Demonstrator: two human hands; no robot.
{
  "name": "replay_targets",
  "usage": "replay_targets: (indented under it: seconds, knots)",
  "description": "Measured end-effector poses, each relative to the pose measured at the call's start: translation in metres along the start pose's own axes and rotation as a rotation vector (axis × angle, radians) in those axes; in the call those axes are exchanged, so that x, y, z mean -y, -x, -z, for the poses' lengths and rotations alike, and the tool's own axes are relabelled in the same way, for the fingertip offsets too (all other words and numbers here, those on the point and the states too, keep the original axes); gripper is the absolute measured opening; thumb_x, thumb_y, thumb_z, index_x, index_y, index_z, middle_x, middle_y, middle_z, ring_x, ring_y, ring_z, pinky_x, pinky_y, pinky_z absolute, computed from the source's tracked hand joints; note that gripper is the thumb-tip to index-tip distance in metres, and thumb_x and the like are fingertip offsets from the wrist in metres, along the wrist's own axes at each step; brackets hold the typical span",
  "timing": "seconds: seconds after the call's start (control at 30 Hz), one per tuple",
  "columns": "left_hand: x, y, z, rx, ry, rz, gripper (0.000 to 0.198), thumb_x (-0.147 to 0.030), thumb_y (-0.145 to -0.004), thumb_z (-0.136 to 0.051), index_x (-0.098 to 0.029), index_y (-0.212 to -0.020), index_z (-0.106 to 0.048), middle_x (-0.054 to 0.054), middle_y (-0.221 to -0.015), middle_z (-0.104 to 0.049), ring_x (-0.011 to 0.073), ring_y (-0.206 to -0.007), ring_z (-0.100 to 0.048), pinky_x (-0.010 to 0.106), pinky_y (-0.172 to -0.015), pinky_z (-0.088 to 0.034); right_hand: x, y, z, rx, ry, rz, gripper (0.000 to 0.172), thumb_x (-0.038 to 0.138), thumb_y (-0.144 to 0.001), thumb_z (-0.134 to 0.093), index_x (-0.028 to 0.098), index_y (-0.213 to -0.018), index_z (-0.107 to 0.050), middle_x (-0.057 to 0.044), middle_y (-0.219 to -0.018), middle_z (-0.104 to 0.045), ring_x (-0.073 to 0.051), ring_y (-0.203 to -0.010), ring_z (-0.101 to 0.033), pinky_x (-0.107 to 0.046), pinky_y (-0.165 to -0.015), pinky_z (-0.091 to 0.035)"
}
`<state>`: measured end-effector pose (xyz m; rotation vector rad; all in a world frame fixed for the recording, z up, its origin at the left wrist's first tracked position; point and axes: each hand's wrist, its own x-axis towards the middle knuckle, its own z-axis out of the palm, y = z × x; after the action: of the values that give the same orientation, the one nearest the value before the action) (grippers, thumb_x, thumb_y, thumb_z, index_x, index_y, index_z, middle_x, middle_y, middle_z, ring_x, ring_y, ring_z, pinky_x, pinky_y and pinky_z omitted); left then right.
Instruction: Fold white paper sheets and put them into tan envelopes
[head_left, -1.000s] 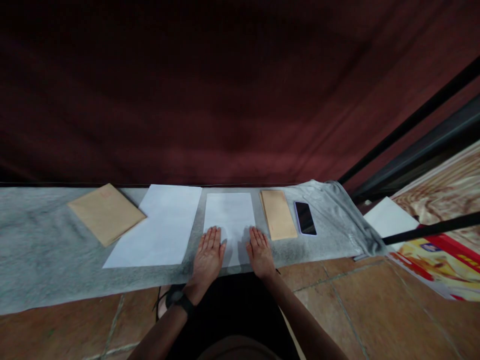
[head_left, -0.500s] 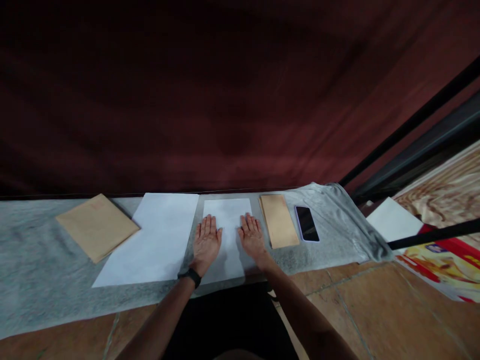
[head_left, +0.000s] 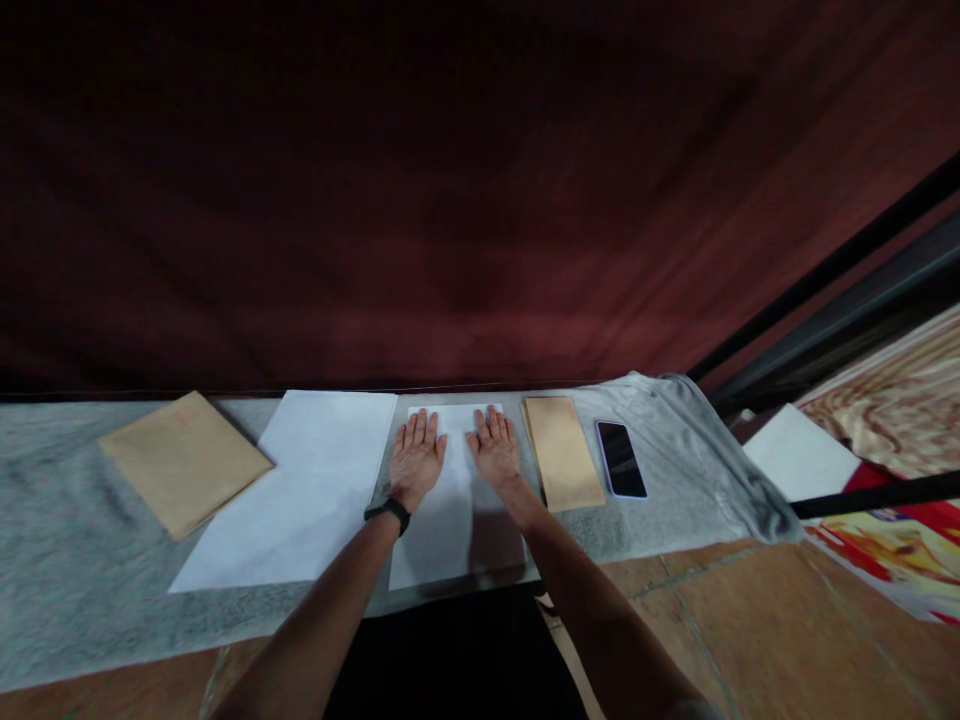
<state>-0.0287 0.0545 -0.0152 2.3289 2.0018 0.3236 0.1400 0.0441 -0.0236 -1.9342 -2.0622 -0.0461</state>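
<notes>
A white sheet of paper (head_left: 459,500) lies in front of me on a grey cloth. My left hand (head_left: 417,455) rests flat on its upper left part, fingers stretched and thumb out; a black band circles that wrist. On the upper right part of the sheet lies my right hand (head_left: 495,450), palm down, fingers straight and slightly apart. Neither hand grips anything. Left of the sheet is a larger spread of white paper (head_left: 307,490). Brown envelopes (head_left: 564,455) lie just right of my right hand.
More brown envelopes (head_left: 184,462) overlap the large white paper at the left. A phone (head_left: 621,460) with a dark screen lies at the right on the grey cloth (head_left: 690,480). Behind hangs a dark red curtain (head_left: 480,250). A colourful box (head_left: 900,550) stands beyond a black bar at far right.
Both hands have slid forward along the sheet, toward its far edge, staying flat. The view has shifted slightly.
</notes>
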Motion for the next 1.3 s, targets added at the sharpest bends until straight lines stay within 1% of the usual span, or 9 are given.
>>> replay_targets:
  seconds: [0.17,0.3,0.43,0.5,0.6,0.7,0.87,1.13,1.3]
  knots:
    - [0.003,-0.001,0.000,-0.037,0.025,0.031,0.061,-0.036,-0.102,-0.025,-0.007,-0.155,-0.034,0.018,-0.161,-0.035,0.0295,-0.153,-0.026,0.050,-0.123,-0.023,-0.001,-0.005,0.006,-0.021,0.002,-0.046,0.056,0.039,-0.106,-0.040,0.010,-0.154,-0.040,-0.021,-0.160,-0.034,-0.032,-0.148,-0.036,-0.050,-0.120,-0.028]
    - [-0.009,0.037,0.005,-0.078,0.034,-0.102,0.058,-0.038,-0.103,-0.028,-0.012,-0.153,-0.040,0.017,-0.160,-0.038,0.0305,-0.151,-0.030,0.054,-0.122,-0.024,0.004,0.011,0.013,0.031,-0.005,-0.040,0.055,0.036,-0.106,-0.039,0.010,-0.154,-0.038,-0.021,-0.159,-0.035,-0.031,-0.148,-0.036,-0.053,-0.120,-0.027]
    - [-0.007,0.111,0.015,0.001,0.075,-0.509,0.060,-0.047,-0.102,-0.037,-0.018,-0.155,-0.037,0.011,-0.160,-0.041,0.0241,-0.150,-0.033,0.047,-0.125,-0.024,0.003,0.071,0.021,0.069,-0.046,0.143,0.051,0.032,-0.106,-0.038,0.019,-0.156,-0.037,-0.013,-0.162,-0.034,-0.029,-0.150,-0.032,-0.054,-0.121,-0.025]
    - [0.003,0.142,0.022,0.028,0.062,-0.593,0.062,-0.051,-0.101,-0.040,-0.022,-0.156,-0.035,0.008,-0.162,-0.038,0.0237,-0.151,-0.031,0.047,-0.126,-0.021,-0.003,0.108,0.029,0.081,-0.056,0.227,0.053,0.035,-0.106,-0.039,0.021,-0.157,-0.035,-0.010,-0.163,-0.033,-0.028,-0.150,-0.032,-0.052,-0.121,-0.025]
    - [0.020,0.168,0.032,0.040,0.036,-0.607,0.062,-0.050,-0.101,-0.043,-0.026,-0.157,-0.032,0.007,-0.164,-0.033,0.0236,-0.152,-0.029,0.048,-0.126,-0.016,-0.015,0.149,0.043,0.076,-0.042,0.266,0.054,0.035,-0.105,-0.041,0.020,-0.157,-0.036,-0.012,-0.163,-0.032,-0.028,-0.149,-0.034,-0.050,-0.122,-0.025]
    - [0.026,0.180,0.038,0.042,0.022,-0.583,0.062,-0.049,-0.101,-0.044,-0.026,-0.157,-0.033,0.008,-0.164,-0.032,0.0251,-0.153,-0.026,0.053,-0.126,-0.010,-0.025,0.171,0.051,0.067,-0.020,0.311,0.054,0.033,-0.105,-0.043,0.020,-0.157,-0.035,-0.013,-0.164,-0.029,-0.030,-0.149,-0.033,-0.052,-0.121,-0.027]
    - [0.011,0.192,0.043,0.066,-0.001,-0.471,0.057,-0.044,-0.101,-0.043,-0.024,-0.154,-0.038,0.011,-0.163,-0.035,0.0290,-0.154,-0.023,0.062,-0.124,-0.011,-0.025,0.185,0.049,0.005,-0.002,0.293,0.056,0.035,-0.105,-0.043,0.019,-0.158,-0.033,-0.016,-0.166,-0.021,-0.035,-0.150,-0.030,-0.056,-0.118,-0.030]
    - [0.009,0.195,0.046,0.107,0.003,-0.475,0.055,-0.039,-0.101,-0.042,-0.023,-0.154,-0.039,0.012,-0.164,-0.032,0.0289,-0.154,-0.022,0.061,-0.124,-0.011,-0.024,0.198,0.053,0.022,0.007,0.312,0.057,0.035,-0.106,-0.041,0.017,-0.158,-0.032,-0.017,-0.166,-0.020,-0.035,-0.151,-0.028,-0.058,-0.119,-0.028]
    - [0.008,0.195,0.043,0.094,0.014,-0.461,0.053,-0.039,-0.100,-0.045,-0.021,-0.150,-0.045,0.013,-0.160,-0.039,0.0284,-0.152,-0.027,0.058,-0.124,-0.013,-0.029,0.203,0.058,0.050,-0.003,0.335,0.060,0.037,-0.103,-0.045,0.018,-0.158,-0.031,-0.017,-0.166,-0.021,-0.035,-0.151,-0.028,-0.057,-0.119,-0.030]
